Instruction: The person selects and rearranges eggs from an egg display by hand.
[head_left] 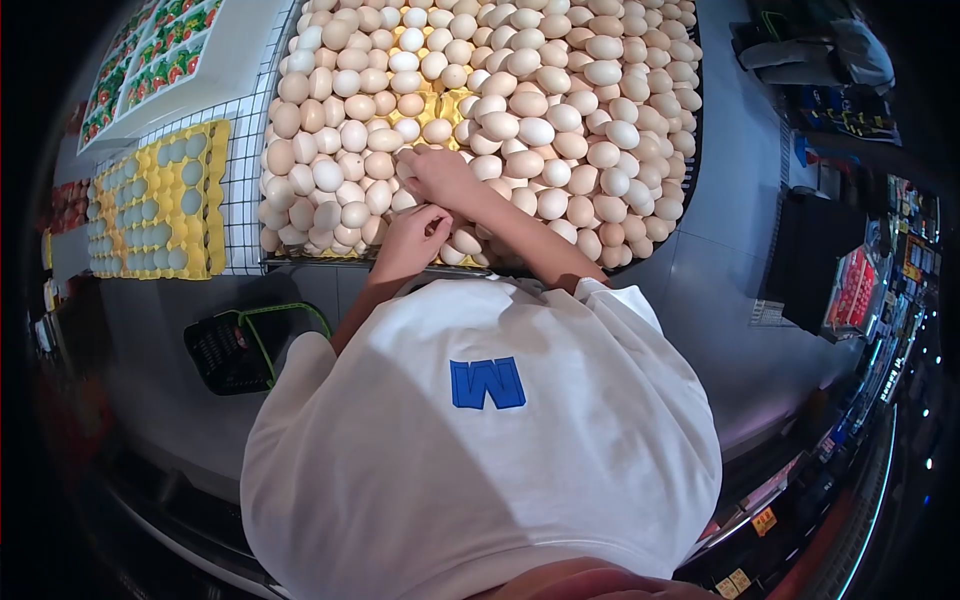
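Observation:
Brown and cream eggs (530, 105) cover a wide display in front of me, piled higher on the right. My right hand (438, 174) reaches across its middle, with bent fingers down against the eggs; its fingertips are partly hidden. Nearer my body, my left hand (412, 243) is low over the front rows, thumb and fingers curled inward. What either hand holds, if anything, does not show. Just beyond the right hand, a yellow egg tray (443, 103) shows between the eggs.
At left, a yellow tray of bluish eggs (148, 215) rests beside a white wire grid (245, 165). Behind it is a white case of red-and-green packs (160, 70). A black basket with a green handle (232, 350) is on the floor. Another person (835, 60) is at upper right.

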